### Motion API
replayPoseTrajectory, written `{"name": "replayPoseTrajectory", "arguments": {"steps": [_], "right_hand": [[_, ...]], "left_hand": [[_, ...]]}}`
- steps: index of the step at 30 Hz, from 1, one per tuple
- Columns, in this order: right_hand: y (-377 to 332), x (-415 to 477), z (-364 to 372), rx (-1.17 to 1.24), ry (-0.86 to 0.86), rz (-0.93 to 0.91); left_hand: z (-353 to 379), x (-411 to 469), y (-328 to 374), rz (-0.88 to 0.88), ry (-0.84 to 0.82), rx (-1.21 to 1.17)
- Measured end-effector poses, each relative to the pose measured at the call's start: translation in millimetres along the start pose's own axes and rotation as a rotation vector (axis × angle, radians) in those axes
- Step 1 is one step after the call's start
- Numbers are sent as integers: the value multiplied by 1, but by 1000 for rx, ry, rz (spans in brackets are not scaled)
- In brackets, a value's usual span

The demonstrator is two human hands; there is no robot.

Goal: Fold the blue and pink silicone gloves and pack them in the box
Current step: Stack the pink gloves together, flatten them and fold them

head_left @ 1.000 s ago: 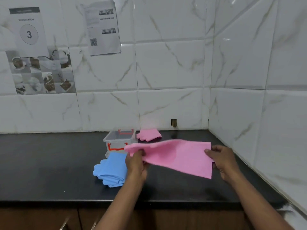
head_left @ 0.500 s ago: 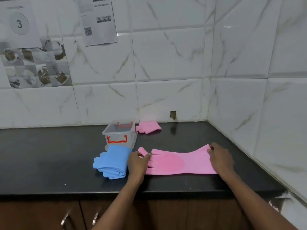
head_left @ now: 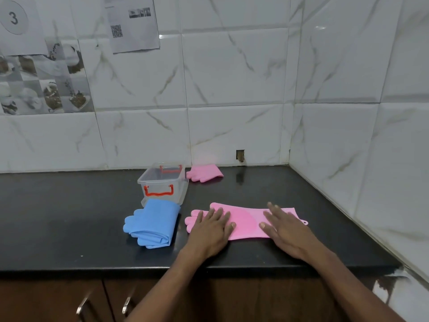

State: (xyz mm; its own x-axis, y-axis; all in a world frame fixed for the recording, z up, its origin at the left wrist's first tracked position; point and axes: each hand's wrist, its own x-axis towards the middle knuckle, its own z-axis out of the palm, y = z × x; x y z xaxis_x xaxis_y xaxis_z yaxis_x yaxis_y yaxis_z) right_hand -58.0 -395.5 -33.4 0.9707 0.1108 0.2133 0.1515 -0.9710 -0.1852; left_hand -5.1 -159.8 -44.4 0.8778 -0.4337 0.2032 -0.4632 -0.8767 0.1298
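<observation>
A pink silicone glove point(head_left: 247, 219) lies flat on the black counter, fingers pointing left, cuff to the right. My left hand point(head_left: 212, 227) rests palm down over its finger end. My right hand point(head_left: 282, 227) presses flat on its cuff half. Both hands have spread fingers and grip nothing. A folded stack of blue gloves point(head_left: 153, 223) lies to the left of the pink one. Behind the blue stack stands a clear plastic box point(head_left: 162, 182) with red handles, open on top. A second pink glove point(head_left: 205, 173), folded, lies by the back wall right of the box.
The black counter point(head_left: 69, 217) ends in a front edge just under my wrists. Tiled walls close the back and the right side, forming a corner. Brown cabinet doors with metal handles point(head_left: 127, 303) sit below the counter.
The pink glove went from held up in the air to lying flat on the counter. My hands let go of its ends and now press palm down on it.
</observation>
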Motion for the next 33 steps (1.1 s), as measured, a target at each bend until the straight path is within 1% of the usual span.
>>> {"name": "replayPoseTrajectory", "arguments": {"steps": [1, 2, 5, 8, 10, 12, 13, 14, 15, 16, 17, 18, 20, 21, 23, 25, 30, 33], "right_hand": [[2, 0, 2, -45, -129, 27], [4, 1, 2, -75, -205, 55], [5, 3, 0, -103, -262, 107], [9, 3, 1, -89, -263, 150], [16, 5, 0, -82, -273, 217], [17, 10, -3, -124, -289, 296], [15, 14, -6, -179, -260, 327], [11, 18, -9, -236, -194, 348], [5, 24, -11, -268, -104, 341], [-4, 33, -12, -261, -20, 298], [-15, 43, -14, -206, 19, 220], [-28, 52, -16, -98, -1, 127], [-54, 67, -12, 170, -160, 3], [-65, 74, -5, 237, -226, -42], [-77, 90, 12, 191, -268, -139], [-83, 115, 23, 170, -273, -186], [-87, 207, 30, 46, -166, -206], [-87, 256, 46, -60, -257, -175]], "left_hand": [[0, 2, -1, -12, -95, 15], [0, 5, -2, -18, -150, 16], [-4, 8, -5, -35, -191, 18], [-1, 6, -13, -40, -149, 13], [2, 2, -15, -38, -101, 8], [4, -1, -14, -45, -47, -21], [4, -3, -12, -46, -13, -56], [4, -5, -10, -35, 28, -92], [3, -7, -10, -11, 71, -117], [3, -8, -10, 31, 113, -122], [2, -8, -9, 85, 148, -106], [1, -9, -9, 135, 162, -78], [2, -10, -9, 185, 130, -31], [2, -10, -9, 184, 109, -28], [3, -9, -10, 177, 107, -59], [2, -7, -9, 161, 106, -90], [2, -2, -11, 108, 51, -116], [0, 0, -14, 105, 21, -153]]}}
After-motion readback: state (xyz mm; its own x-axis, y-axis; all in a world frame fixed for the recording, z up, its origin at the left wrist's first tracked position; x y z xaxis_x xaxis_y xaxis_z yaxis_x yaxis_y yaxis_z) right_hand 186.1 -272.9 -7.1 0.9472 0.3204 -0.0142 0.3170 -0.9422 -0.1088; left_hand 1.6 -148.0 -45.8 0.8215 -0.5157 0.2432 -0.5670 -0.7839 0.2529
